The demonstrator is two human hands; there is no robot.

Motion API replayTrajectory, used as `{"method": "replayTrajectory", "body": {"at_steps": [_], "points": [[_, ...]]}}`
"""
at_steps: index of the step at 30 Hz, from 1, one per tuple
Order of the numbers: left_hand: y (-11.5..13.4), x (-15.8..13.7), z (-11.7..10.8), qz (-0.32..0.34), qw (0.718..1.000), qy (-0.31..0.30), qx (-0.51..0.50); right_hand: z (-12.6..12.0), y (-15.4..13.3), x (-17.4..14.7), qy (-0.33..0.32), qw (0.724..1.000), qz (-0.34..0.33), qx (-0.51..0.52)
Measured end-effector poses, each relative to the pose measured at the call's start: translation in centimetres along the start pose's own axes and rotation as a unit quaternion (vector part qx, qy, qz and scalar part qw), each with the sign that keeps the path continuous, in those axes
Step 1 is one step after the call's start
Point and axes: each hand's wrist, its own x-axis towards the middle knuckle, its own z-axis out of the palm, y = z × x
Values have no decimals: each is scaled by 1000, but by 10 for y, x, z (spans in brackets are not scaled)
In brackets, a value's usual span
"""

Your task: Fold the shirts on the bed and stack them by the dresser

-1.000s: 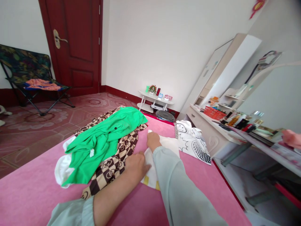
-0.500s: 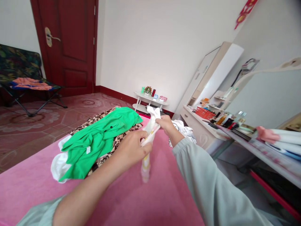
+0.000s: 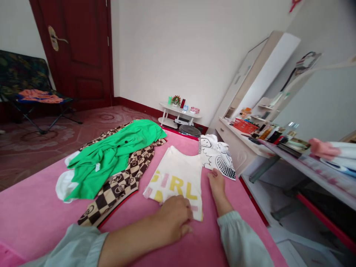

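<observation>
A folded white T-shirt [image 3: 180, 163] with yellow and pink "GIRL" lettering lies flat on the pink bed cover [image 3: 155, 237]. Over its lower edge rests my left hand [image 3: 176, 218], fingers loosely curved and thumb apart; their tips are partly hidden. Just right of the shirt, my right hand [image 3: 218, 185] is open above the cover, holding nothing. Its fingertips are close to a white garment with black drawings and dots [image 3: 215, 155]. To the left, a green garment with dark buttons [image 3: 119, 148] lies over a brown-and-beige checked garment [image 3: 119, 189].
A dressing table [image 3: 236, 135] with a red basket [image 3: 245, 126] and bottles stands at right, beside a glass-topped table [image 3: 300, 174]. A low white stand [image 3: 178, 109] is by the back wall. A folding chair [image 3: 27, 78] holds orange clothing at left.
The white shirt, held bunched up between both hands before, now lies spread on the bed. My left hand has come down onto its lower edge; my right hand has let go and moved right.
</observation>
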Motion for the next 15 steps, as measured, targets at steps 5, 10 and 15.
{"method": "replayTrajectory", "body": {"at_steps": [5,10,15], "points": [[-9,4,-12,-23,997,3,-73,-1,16,-14,-7,999,-34,11],[-49,11,-43,-181,977,81,77,-3,-8,-30,-103,977,-101,-157],[-90,9,-61,-354,909,118,186,-15,-31,-35,-161,934,-44,-317]]}}
